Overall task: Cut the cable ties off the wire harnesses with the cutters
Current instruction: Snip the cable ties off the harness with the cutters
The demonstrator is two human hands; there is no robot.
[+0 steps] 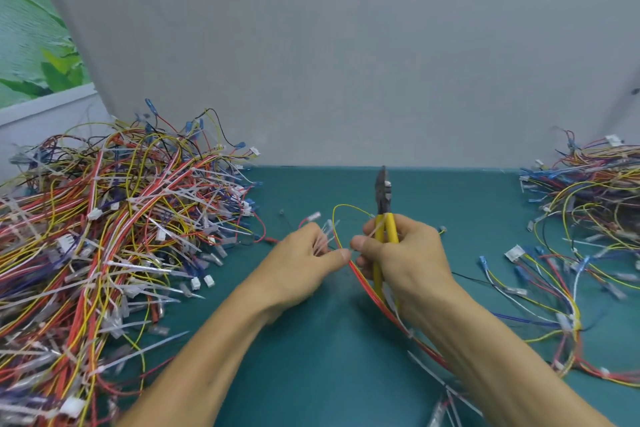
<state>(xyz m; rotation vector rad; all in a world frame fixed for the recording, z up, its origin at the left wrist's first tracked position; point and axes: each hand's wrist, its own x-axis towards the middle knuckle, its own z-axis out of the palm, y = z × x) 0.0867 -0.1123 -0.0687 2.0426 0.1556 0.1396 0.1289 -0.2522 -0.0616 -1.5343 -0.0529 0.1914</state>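
Observation:
My right hand (405,253) grips the yellow-handled cutters (383,204), whose dark jaws point up and away from me. My left hand (304,260) pinches a wire harness (374,291) of red and yellow wires together with some pale cable ties (325,236). The two hands meet at the fingertips over the middle of the table. A yellow loop of the harness (343,210) arcs up between them. The red wires run back under my right wrist.
A big heap of tied harnesses (104,236) covers the left of the teal table (311,357). A smaller heap of harnesses (588,201) lies at the right. A grey wall (346,62) closes the back. Loose cable ties (446,402) lie near the front edge.

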